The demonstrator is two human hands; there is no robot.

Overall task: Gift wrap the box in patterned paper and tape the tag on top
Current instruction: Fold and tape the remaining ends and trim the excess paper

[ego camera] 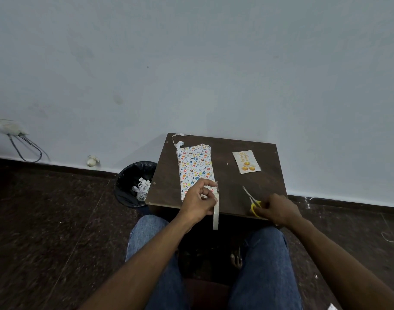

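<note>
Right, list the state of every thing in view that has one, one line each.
Box: wrapped in patterned paper, lying flat on the table.
Tag: loose on the table, apart from the box.
Tape roll: held in the left hand, a strip pulled out.
Scissors: on the table, right hand on the yellow handles.
Bin: open, paper scraps inside.

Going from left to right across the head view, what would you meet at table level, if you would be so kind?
Black bin → wrapped box → tape roll held by the left hand → yellow-handled scissors → right hand gripping them. The gift tag lies farther back.
</note>
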